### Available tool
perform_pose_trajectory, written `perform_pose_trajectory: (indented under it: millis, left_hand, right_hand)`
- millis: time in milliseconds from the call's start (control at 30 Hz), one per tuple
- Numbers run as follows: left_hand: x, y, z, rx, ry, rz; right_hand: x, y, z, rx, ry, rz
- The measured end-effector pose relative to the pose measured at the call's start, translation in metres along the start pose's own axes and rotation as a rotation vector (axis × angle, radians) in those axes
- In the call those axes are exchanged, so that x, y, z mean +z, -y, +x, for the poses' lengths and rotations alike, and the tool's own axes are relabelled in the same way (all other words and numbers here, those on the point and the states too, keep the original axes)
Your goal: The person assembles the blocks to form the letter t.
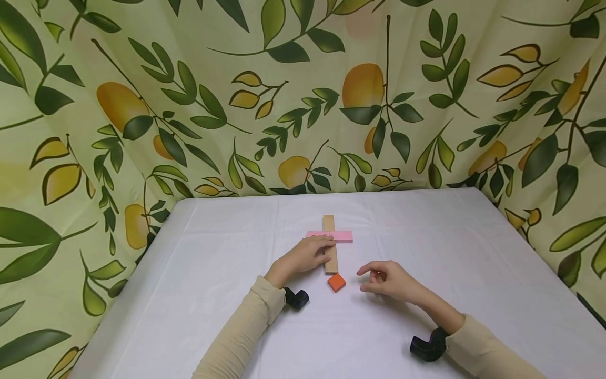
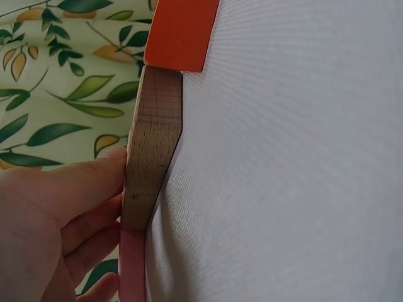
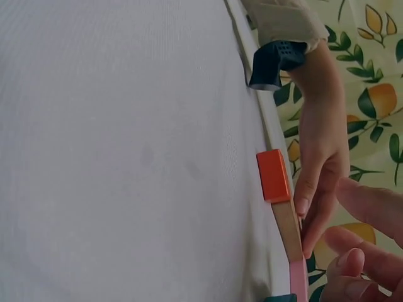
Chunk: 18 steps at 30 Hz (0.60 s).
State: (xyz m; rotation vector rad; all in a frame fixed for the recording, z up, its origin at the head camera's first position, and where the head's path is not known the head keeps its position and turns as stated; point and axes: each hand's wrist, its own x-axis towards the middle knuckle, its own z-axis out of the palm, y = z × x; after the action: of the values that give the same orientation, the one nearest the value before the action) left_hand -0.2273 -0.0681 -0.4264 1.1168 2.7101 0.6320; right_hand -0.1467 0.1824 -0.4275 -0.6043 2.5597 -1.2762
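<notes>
Flat blocks form a cross on the white table. One plain wooden block (image 1: 329, 222) points to the back, another wooden block (image 1: 333, 263) to the front, and pink blocks (image 1: 344, 237) make the crossbar. An orange block (image 1: 336, 282), turned cornerwise, lies at the front end of the near wooden block. My left hand (image 1: 305, 253) rests over the near wooden block and the left pink part, partly hiding them; its thumb and fingertips touch the block tops in the left wrist view. To the right of the blocks, my right hand (image 1: 390, 280) hovers with fingers loosely bent, nothing between them.
A white cloth (image 1: 227, 242) covers the table. Behind it and along both sides hangs a curtain (image 1: 213, 131) printed with leaves and fruit. Black wrist devices (image 1: 428, 345) sit at both beige sleeves (image 1: 251, 323).
</notes>
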Motion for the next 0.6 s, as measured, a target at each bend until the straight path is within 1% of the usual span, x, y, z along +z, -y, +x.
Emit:
perform_pose_trajectory:
  millis: [133, 333, 600]
  left_hand:
    - [0.000, 0.000, 0.000, 0.003, 0.003, -0.004]
    - [0.000, 0.000, 0.000, 0.013, 0.004, -0.003]
    - [-0.001, 0.000, 0.000, 0.025, -0.004, 0.014]
  right_hand:
    - [-0.007, -0.005, -0.003, -0.049, 0.011, -0.004]
    - [-0.019, -0.010, -0.009, -0.073, 0.016, 0.024]
    - [-0.031, -0.021, -0.012, -0.132, 0.017, 0.022]
